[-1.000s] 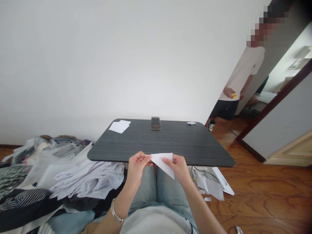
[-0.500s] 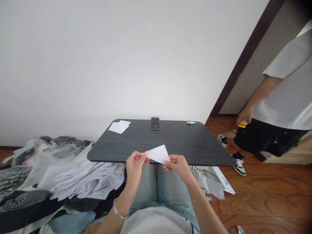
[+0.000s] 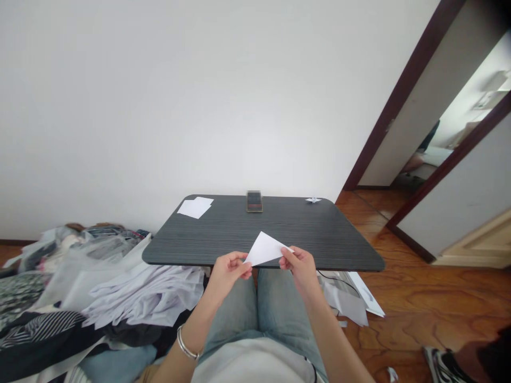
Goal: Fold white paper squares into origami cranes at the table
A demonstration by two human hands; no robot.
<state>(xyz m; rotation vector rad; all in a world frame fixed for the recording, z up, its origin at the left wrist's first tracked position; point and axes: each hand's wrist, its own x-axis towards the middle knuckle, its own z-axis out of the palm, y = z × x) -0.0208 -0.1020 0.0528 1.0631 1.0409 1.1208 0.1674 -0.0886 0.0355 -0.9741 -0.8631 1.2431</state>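
Observation:
A white paper triangle (image 3: 265,250), folded from a sheet, is held in the air just above the front edge of the table. My left hand (image 3: 228,274) pinches its left corner between thumb and fingers. My right hand (image 3: 299,271) grips its right corner the same way. Both hands sit over my knees in light blue jeans. A silver bangle (image 3: 183,343) circles my left wrist. The dark wood-grain table (image 3: 303,234) lies beyond the paper, and neither hand touches it.
On the table are loose white paper sheets (image 3: 195,207), a small paper crane (image 3: 313,200) and a phone (image 3: 254,201) upright at the back. A clothes pile (image 3: 139,298) lies left. Papers and a cable (image 3: 343,292) lie under the table's right side. A person's shoe (image 3: 443,367) shows bottom right.
The person at the right has moved out of view, leaving a shoe at the bottom right. My hands have drawn apart and turned the paper triangle, its point now upward.

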